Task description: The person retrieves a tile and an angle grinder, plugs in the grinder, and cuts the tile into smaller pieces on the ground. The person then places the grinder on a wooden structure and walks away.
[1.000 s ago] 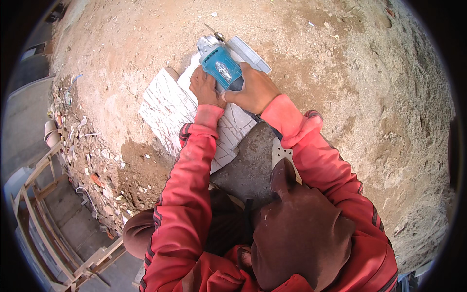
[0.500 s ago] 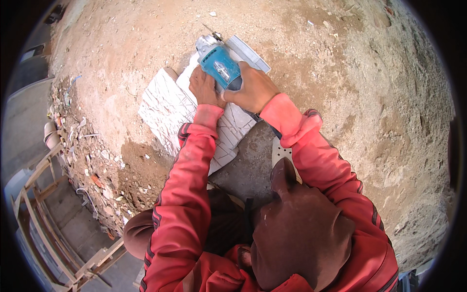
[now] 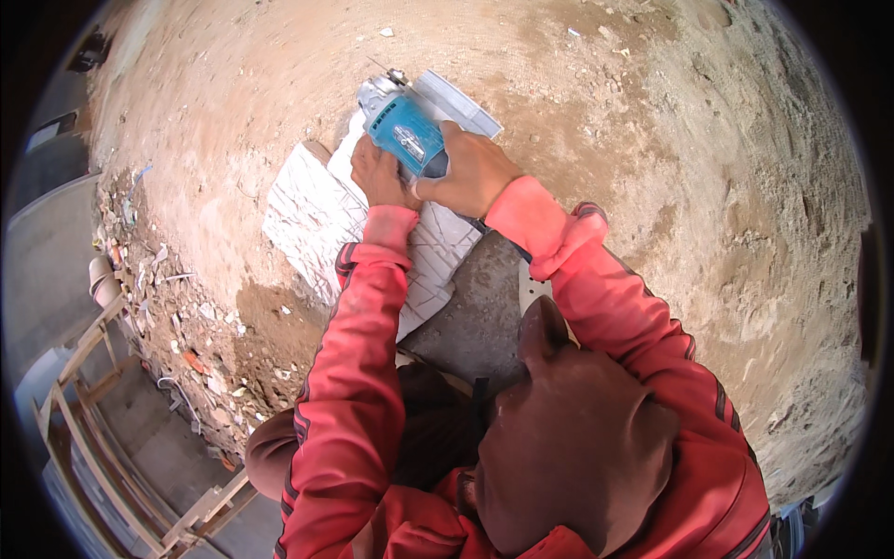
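A teal angle grinder (image 3: 403,129) with a silver head and a thin disc lies over white textured slabs (image 3: 307,219) on the dirt. My right hand (image 3: 475,172) grips the grinder's body from the right, thumb round its rear part. My left hand (image 3: 380,172) is closed along the grinder's left side with fingers curled under it; exactly what those fingertips grip is partly hidden. A pale grey strip piece (image 3: 454,100) sticks out beyond the grinder to the upper right. Part of a cream perforated shoe (image 3: 529,284) shows below my right wrist.
Bare sandy ground (image 3: 670,158) surrounds the slabs. Rubble (image 3: 209,373) lines a drop on the left, with a clay pot (image 3: 104,279), a wooden frame (image 3: 88,419) and a lower concrete surface (image 3: 51,242) beyond it. My knee and brown-clothed legs fill the lower middle.
In the last half second the grinder and both hands have shifted slightly leftward in the picture, along with the ground and surroundings as the view moved. The grip looks the same.
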A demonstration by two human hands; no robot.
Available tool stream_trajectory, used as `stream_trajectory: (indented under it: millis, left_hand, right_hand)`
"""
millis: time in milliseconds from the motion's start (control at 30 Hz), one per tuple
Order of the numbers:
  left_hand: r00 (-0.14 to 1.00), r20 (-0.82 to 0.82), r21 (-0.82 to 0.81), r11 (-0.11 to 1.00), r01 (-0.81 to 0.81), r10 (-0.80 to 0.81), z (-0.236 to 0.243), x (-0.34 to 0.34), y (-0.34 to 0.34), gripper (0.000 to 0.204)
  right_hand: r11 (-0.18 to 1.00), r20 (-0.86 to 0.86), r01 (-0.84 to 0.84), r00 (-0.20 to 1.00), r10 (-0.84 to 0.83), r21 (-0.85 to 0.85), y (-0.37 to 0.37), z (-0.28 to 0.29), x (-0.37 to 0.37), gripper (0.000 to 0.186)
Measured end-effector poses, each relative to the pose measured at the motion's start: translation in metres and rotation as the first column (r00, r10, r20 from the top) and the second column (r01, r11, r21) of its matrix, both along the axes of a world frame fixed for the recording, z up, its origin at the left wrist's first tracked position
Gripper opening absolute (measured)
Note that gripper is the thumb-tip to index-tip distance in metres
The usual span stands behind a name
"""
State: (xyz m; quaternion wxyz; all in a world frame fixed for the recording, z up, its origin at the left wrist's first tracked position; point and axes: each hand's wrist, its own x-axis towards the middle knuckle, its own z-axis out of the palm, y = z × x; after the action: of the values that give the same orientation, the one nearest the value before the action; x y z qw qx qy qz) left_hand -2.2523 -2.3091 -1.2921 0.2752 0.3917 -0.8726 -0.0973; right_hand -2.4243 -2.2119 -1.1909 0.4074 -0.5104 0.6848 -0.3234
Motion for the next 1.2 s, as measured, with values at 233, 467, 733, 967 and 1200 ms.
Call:
stream_trajectory:
  millis: [233, 467, 733, 967, 1200]
  left_hand:
    - [0.999, -0.042, -0.028, 0.999, 0.021, -0.022, -0.003, -0.010, 0.003, 0.057]
    - [0.999, -0.029, -0.023, 0.999, 0.043, -0.043, -0.012, -0.013, -0.001, 0.058]
    - [0.997, 0.019, -0.009, 0.998, 0.069, -0.069, -0.014, -0.017, -0.001, 0.067]
    - [0.998, 0.024, -0.048, 0.997, 0.066, -0.065, -0.013, -0.024, 0.004, 0.071]
    - [0.999, 0.037, -0.028, 0.999, 0.039, -0.038, -0.013, -0.025, 0.004, 0.068]
  right_hand:
    - [0.999, 0.011, 0.040, 0.999, -0.040, 0.006, 0.007, 0.002, -0.011, 0.060]
    - [1.000, 0.030, 0.007, 1.000, -0.008, 0.021, 0.014, 0.000, -0.022, 0.065]
    - [1.000, 0.010, 0.009, 1.000, -0.009, 0.002, 0.020, -0.009, -0.029, 0.060]
    - [1.000, -0.016, 0.018, 1.000, -0.018, 0.000, 0.026, -0.016, -0.031, 0.058]
    - [1.000, -0.037, 0.007, 0.999, -0.008, -0.015, 0.034, -0.019, -0.031, 0.057]
